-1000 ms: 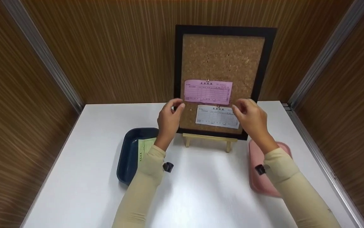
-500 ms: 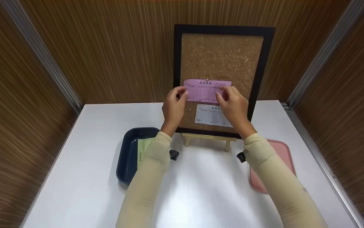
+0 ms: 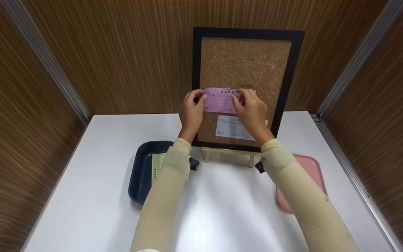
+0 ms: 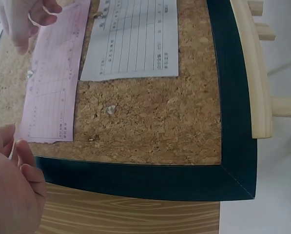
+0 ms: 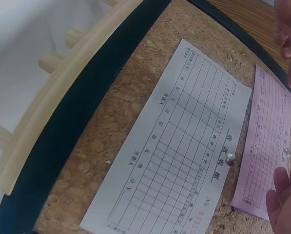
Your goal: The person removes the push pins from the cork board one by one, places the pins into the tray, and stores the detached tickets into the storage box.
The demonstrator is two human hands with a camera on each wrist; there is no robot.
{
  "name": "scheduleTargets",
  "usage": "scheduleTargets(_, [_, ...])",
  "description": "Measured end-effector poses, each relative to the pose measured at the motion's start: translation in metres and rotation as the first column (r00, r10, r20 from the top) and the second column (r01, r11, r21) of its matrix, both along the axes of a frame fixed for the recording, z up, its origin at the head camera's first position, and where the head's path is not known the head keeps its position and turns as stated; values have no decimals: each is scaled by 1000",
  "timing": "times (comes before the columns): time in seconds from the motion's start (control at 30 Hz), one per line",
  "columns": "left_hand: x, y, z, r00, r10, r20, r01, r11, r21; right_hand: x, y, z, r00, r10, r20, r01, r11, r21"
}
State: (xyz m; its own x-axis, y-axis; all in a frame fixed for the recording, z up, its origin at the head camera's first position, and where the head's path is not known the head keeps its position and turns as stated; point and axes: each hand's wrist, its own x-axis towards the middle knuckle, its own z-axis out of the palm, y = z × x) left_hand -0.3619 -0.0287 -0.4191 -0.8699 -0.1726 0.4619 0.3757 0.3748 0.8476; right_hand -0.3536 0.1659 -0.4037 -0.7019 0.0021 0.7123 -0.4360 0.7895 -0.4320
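Observation:
A pink printed slip (image 3: 219, 101) is pinned low on the framed corkboard (image 3: 243, 59). Thumb and index finger of my left hand (image 3: 191, 112) are at the slip's left edge, slightly apart; in the left wrist view they are close by its corner, and contact is unclear. My right hand (image 3: 252, 110) is in front of the slip's right half, thumb and index apart and nothing seen between them. A small clear pin (image 3: 229, 88) is at the slip's top edge, just beyond the right fingertips. A white slip (image 5: 177, 141) with its own pin (image 5: 230, 158) is below, partly hidden by the right hand.
The board leans on a small wooden easel (image 3: 231, 151). A dark blue tray (image 3: 136, 178) with a green slip (image 3: 157, 164) stands left, a pink tray (image 3: 311, 168) right, both partly behind my sleeves. Another clear pin (image 4: 110, 109) sits in the cork. Wood-grain panels (image 3: 134, 59) enclose the table.
Both hands have risen to the pink slip: the left slightly up at its left edge, the right up and leftward across its right half. Slips and board have stayed in place.

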Motion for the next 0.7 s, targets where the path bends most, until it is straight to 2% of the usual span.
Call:
scheduleTargets(0.37, [-10, 2, 5, 998, 53, -26, -53, 998, -14, -12, -8, 0, 1000, -15, -18, 15, 1000, 18])
scheduleTargets(0.7, [-12, 9, 7, 999, 35, -30, -35, 999, -23, -17, -14, 1, 999, -50, -16, 50, 999, -6])
